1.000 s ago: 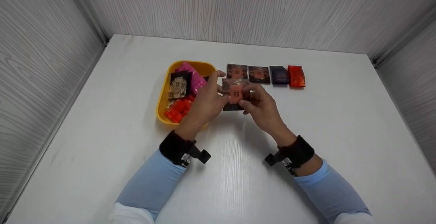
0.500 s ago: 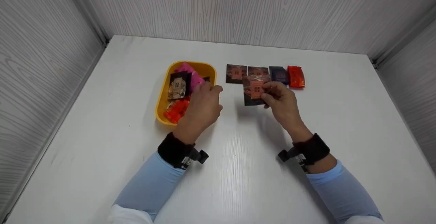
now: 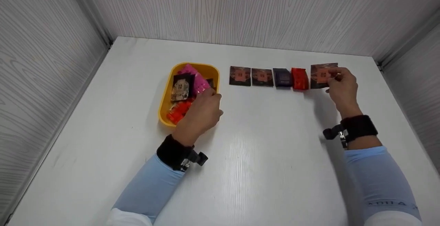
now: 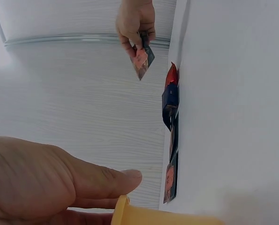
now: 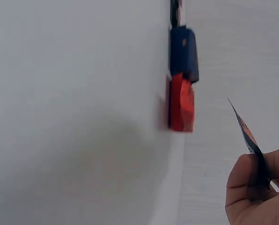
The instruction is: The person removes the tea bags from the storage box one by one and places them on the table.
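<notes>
The right hand (image 3: 344,88) pinches a flat dark packet (image 3: 319,73) by its right side, thumb over the printed face and fingers behind. The left hand (image 3: 201,112) lies over the near right side of a yellow basket (image 3: 209,69); its thumb is straight beside the rim, but the other fingertips are hidden, so whether they grasp anything cannot be told.

The packet is raised above the table (image 3: 257,143), face towards the head camera. Seen almost edge-on from the right wrist, it is thin and slightly bowed, so it should be light and flexible, hard to break but easily creased. Its film may be slippery; an edge or corner pinch like this one suits it, with little pressure.

Just left of the right hand, apart from the held packet, stands a red packet (image 3: 300,79), then a dark blue packet (image 3: 283,78). Farther left, between the hands but beyond them, are two dark packets with pinkish labels (image 3: 240,76).

In the basket, beyond the left hand's fingers, lies a pink packet (image 3: 198,83); to its left are a pale-labelled dark packet (image 3: 181,87) and, nearer, orange-red packets (image 3: 178,112).
</notes>
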`<state>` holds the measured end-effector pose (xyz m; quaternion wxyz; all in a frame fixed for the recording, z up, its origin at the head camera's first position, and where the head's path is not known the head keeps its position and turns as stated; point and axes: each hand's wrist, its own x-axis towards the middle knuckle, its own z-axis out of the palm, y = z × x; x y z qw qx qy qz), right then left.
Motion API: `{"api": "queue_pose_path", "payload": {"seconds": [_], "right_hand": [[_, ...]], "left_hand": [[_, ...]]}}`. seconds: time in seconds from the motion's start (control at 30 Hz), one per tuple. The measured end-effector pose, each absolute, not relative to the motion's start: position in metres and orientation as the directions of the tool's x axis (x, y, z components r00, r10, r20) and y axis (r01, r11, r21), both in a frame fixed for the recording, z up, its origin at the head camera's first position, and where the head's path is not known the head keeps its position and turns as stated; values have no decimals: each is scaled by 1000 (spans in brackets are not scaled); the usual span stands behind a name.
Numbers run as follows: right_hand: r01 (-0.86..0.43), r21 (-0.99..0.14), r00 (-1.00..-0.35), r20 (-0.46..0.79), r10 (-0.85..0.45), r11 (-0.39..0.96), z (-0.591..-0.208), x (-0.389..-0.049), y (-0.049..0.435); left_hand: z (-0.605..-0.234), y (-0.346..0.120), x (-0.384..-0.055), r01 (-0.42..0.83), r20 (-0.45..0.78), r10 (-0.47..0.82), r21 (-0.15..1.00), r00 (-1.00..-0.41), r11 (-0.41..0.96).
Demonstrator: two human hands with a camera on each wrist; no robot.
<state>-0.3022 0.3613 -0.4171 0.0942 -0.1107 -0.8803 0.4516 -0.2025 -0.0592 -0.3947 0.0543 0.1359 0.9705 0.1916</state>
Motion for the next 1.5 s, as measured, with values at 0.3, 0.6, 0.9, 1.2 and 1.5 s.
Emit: {"api": "queue_pose_path", "payload": {"seconds": [0.3, 0.6, 0.9, 1.2, 1.5], "right_hand": [[210, -712, -971, -75, 225, 670, -438, -329, 394], [161, -542, -986, -128, 108, 825, -443, -340, 389], [79, -440, -987, -162, 7, 895, -440, -344, 383], [82, -415, -994, -98, 45, 906, -442, -340, 385], [117, -572, -977, 82, 198, 812, -436, -333, 358]], "left_hand": [[-388, -58, -201, 149, -230, 260, 409, -938, 900], [-390, -59, -204, 132, -236, 249, 422, -939, 897], [-390, -63, -207, 163, -198, 257, 396, -946, 904], [-389, -67, -208, 153, -203, 248, 391, -947, 907], [-386, -69, -210, 104, -253, 214, 386, -944, 916]]}}
